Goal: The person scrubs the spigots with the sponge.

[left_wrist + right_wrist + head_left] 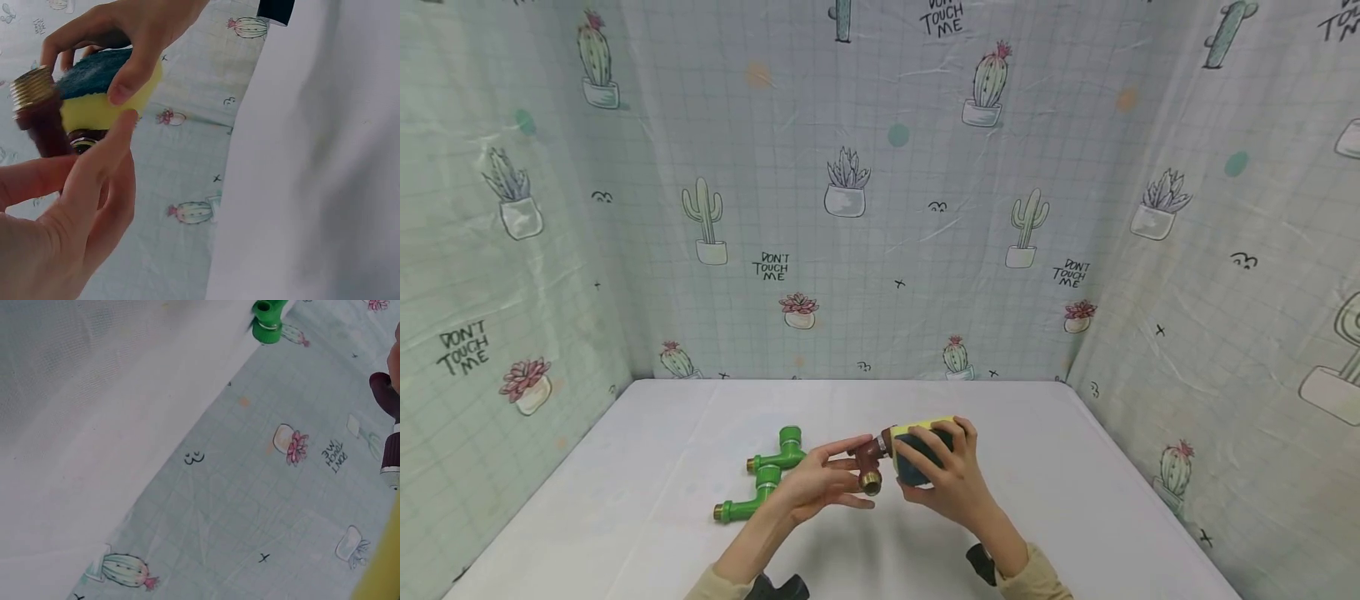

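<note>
My left hand [816, 487] grips a maroon pipe fitting [867, 456] with a brass threaded end [32, 87] sticking out toward me. Thumb and fingers lie on either side of the fitting's body. From the right, my right hand [953, 479] holds a sponge [919, 457], yellow with a dark green scouring side, its fingers spread over it. The sponge meets the far right end of the fitting, beside a silvery ring. In the left wrist view the yellow side [94, 112] overlaps that end and partly hides it. Both things are held up above the table.
Two green pipe fittings [784, 458] [741, 508] with brass ends lie on the white table [647, 492], left of my left hand. A cactus-print curtain [880, 250] surrounds the table at the back and sides. Black wrist gear [981, 564] shows at my sleeves.
</note>
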`<state>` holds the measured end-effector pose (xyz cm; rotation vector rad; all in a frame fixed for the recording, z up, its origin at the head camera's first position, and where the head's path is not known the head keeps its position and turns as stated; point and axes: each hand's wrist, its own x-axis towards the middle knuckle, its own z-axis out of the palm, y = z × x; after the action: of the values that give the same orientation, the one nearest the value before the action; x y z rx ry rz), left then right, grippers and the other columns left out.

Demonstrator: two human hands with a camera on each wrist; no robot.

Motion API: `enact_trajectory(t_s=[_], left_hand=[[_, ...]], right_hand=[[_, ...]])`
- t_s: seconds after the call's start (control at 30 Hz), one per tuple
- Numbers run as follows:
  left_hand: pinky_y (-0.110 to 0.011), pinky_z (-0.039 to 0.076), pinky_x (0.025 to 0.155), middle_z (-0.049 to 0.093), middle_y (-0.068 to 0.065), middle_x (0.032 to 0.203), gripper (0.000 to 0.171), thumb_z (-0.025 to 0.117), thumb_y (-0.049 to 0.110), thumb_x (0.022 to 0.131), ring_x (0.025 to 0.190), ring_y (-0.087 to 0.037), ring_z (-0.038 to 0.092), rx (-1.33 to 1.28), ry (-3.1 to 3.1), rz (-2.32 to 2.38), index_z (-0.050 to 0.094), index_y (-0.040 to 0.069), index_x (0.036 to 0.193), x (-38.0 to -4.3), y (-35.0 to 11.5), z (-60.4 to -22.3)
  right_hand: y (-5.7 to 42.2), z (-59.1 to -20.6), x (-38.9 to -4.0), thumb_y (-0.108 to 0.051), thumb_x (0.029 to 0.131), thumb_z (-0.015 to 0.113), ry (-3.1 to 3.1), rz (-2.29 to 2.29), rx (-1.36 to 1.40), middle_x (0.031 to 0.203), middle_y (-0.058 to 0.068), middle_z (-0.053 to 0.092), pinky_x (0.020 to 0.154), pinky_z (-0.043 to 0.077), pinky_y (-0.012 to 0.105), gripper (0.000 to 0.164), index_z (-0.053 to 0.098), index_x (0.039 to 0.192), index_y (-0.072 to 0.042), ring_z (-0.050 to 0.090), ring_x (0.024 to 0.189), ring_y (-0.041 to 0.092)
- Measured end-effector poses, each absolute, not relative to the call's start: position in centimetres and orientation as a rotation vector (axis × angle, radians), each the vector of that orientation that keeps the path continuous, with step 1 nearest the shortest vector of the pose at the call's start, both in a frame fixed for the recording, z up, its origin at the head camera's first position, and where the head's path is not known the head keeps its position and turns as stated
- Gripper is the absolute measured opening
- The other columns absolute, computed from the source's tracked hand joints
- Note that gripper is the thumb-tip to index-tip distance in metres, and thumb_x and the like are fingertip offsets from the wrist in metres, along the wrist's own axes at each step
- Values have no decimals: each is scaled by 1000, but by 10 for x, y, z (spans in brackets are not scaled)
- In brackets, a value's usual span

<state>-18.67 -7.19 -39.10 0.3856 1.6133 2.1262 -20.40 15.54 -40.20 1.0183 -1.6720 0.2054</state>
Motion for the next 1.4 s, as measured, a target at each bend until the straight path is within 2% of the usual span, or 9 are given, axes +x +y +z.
enact_trajectory(t_s=[0.23,0.47,0.57,0.67,0.83,0.97,1.13,1.27,1.4], left_hand=[[-50,53,71,59,-20,108,51,59,7,84,90,-27,64,361,1809,2095,40,2,131,-181,-64,-393],[-67,44,70,32,-37,130,54,57,37,85,108,-61,39,258,2116,1965,47,3,126,-179,-61,-398],[-66,40,81,44,-29,125,49,59,37,84,114,-52,40,304,2248,1918,55,3,118,-180,-61,-401],[-53,43,85,61,-16,110,39,61,32,83,109,-35,50,386,2357,1882,62,4,109,-181,-62,-402],[-33,52,72,63,-14,95,39,63,30,82,83,-16,59,411,2378,1905,61,2,109,-181,-62,-401],[-37,56,65,61,-14,93,50,60,31,84,70,-15,63,313,2195,2036,51,-3,119,-183,-63,-398],[-39,56,68,60,-14,99,58,56,31,87,77,-20,66,195,1984,2126,40,-7,127,-186,-67,-396],[-38,56,70,58,-14,101,59,54,32,88,77,-19,65,135,1901,2149,38,-10,127,-186,-68,-397],[-35,56,67,59,-13,95,59,55,31,88,69,-15,65,66,1938,2164,36,-14,122,-185,-67,-398]], right_hand=[[151,-397,-199,-40,62,73,-1675,219,1028,111,7,55,84,28,52,58,59,113,-18,40,97,29],[145,-395,-198,-42,66,69,-1705,230,1032,111,6,55,84,29,52,55,59,114,-18,41,96,29],[143,-394,-197,-43,65,70,-1782,242,1008,111,5,54,83,28,49,57,58,116,-19,40,96,27],[142,-392,-195,-43,63,71,-1894,264,961,113,5,52,81,27,45,60,57,117,-20,38,96,25],[141,-389,-192,-41,62,72,-2013,281,917,114,4,50,79,27,43,62,55,118,-22,37,95,24],[142,-391,-192,-41,59,74,-1999,265,967,113,2,51,78,28,43,64,55,118,-22,38,95,23],[148,-398,-194,-47,67,67,-1963,256,1042,115,1,51,79,27,43,59,55,119,-22,38,96,23],[153,-403,-194,-50,71,61,-1960,243,1058,115,1,50,81,28,45,55,55,119,-23,38,97,23],[155,-407,-192,-47,65,68,-1956,238,1052,114,1,51,82,28,45,59,55,118,-23,38,98,24]])
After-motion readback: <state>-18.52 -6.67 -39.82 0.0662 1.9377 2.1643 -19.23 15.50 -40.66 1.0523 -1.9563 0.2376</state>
